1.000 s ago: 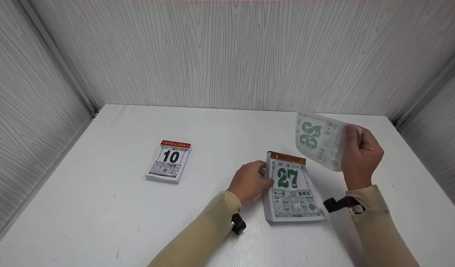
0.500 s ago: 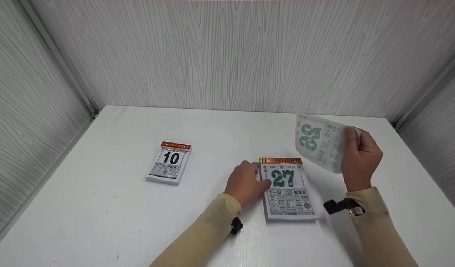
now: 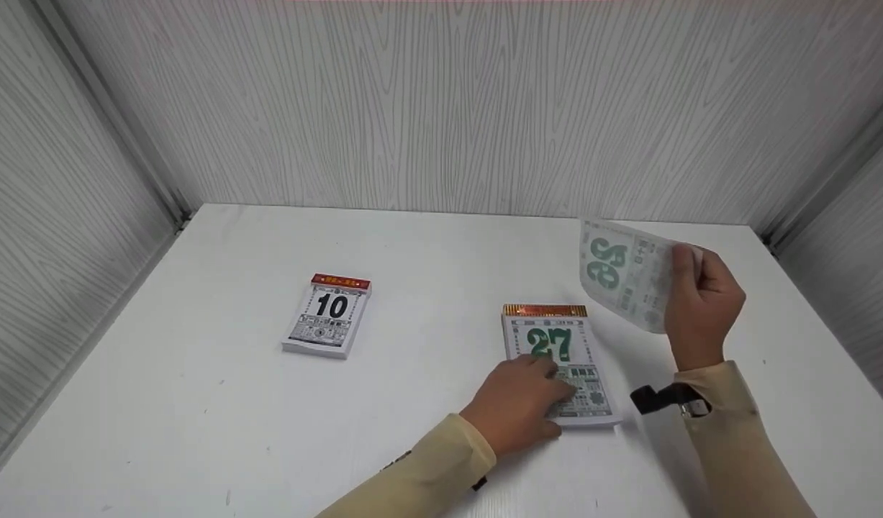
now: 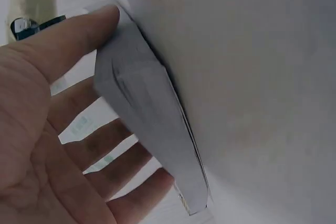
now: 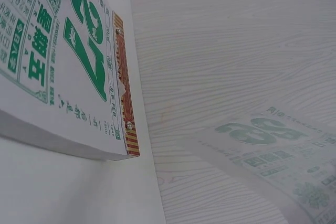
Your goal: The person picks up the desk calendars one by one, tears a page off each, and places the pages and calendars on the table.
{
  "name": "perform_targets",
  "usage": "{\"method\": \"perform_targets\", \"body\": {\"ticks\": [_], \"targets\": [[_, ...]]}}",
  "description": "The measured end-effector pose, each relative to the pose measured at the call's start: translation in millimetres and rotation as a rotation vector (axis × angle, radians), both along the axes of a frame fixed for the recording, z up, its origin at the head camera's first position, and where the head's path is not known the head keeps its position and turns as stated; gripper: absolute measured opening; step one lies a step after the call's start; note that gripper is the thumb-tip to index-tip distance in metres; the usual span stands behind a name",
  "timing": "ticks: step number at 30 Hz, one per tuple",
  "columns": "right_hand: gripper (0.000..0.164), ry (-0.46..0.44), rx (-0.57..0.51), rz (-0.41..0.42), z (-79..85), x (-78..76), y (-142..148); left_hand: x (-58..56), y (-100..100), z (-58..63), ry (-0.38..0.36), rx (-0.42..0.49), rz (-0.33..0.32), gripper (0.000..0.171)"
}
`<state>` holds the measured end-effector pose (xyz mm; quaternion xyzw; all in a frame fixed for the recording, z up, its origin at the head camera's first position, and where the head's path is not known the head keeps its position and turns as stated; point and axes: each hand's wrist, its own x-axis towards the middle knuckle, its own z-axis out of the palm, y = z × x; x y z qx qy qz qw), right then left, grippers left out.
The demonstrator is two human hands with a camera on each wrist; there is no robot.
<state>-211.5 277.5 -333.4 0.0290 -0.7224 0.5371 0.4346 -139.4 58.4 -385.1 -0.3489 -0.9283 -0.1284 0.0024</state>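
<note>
A thick tear-off calendar (image 3: pixel 545 333) showing a green 27 lies on the white table. My left hand (image 3: pixel 522 406) is over its lower left part, with the fingers (image 4: pixel 113 142) spread across the page and the thumb beside the bottom edge. Part of the print is hidden under that hand. To the right, my right hand (image 3: pixel 704 302) pinches a loose thin calendar sheet (image 3: pixel 617 273) above the table. A green 26 shows through the sheet in reverse. In the right wrist view, the sheet (image 5: pixel 268 150) looks blurred and the calendar's red-and-gold binding strip (image 5: pixel 126 98) is visible.
A smaller tear-off calendar (image 3: pixel 329 316) with a black 10 and a red top strip lies on the left of the white table (image 3: pixel 160 403). A wood-grain panel (image 3: pixel 412 108) stands behind, with side panels left and right.
The large calendar's top shifted left and toward me, straightening it. My left hand then slid from its left edge down onto the lower page. My right hand stays nearly still with the sheet.
</note>
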Motion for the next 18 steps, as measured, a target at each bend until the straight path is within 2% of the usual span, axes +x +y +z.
{"method": "perform_targets", "body": {"ticks": [9,18], "targets": [[0.031,-0.041,0.021,-0.015,-0.1,0.8,-1,-6.5,7,0.1,0.022,-0.02,0.005,0.039],[0.029,-0.048,0.032,0.002,-1.4,0.7,-1,-12.2,15,7.7,-0.072,-0.047,0.027,0.04]]}}
